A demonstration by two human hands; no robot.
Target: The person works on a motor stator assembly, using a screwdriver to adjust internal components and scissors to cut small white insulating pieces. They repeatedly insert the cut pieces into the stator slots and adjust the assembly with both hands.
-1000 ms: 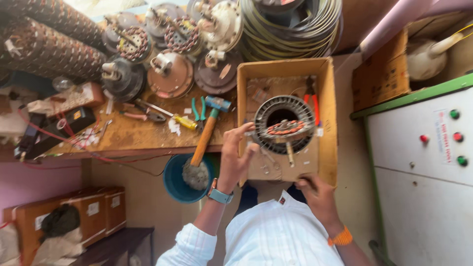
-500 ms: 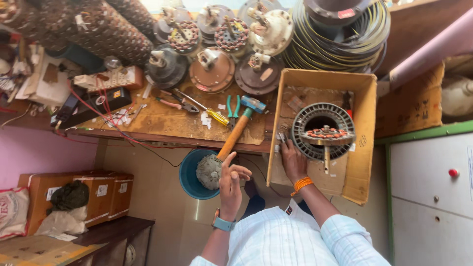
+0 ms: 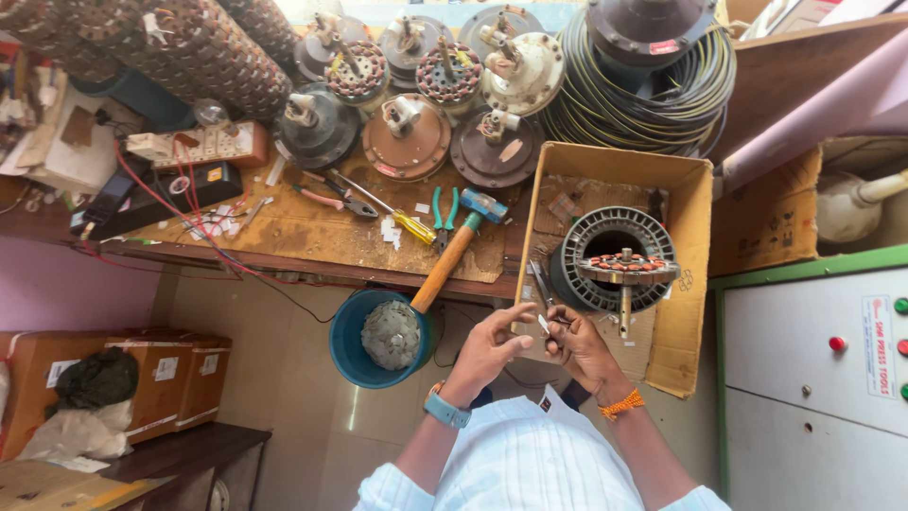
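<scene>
Hands meet near the cardboard box (image 3: 695, 284): right hand (image 3: 582, 345) pinches a small white strip (image 3: 543, 325), left hand (image 3: 487, 348) beside it, fingers spread wide, near the hammer (image 3: 454, 251).

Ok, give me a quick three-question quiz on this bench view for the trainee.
1. True or false: the hammer lies with its wooden handle sticking out over the workbench edge.
2. Where does the ring-shaped motor stator sit? A) in the blue bucket B) in the open cardboard box C) on the coil of cable
3. What are the left hand and right hand doing?

Key:
1. True.
2. B.
3. They meet in front of the box, the right hand pinching a small pale piece, too small to identify; the left is open-fingered beside it.
</scene>
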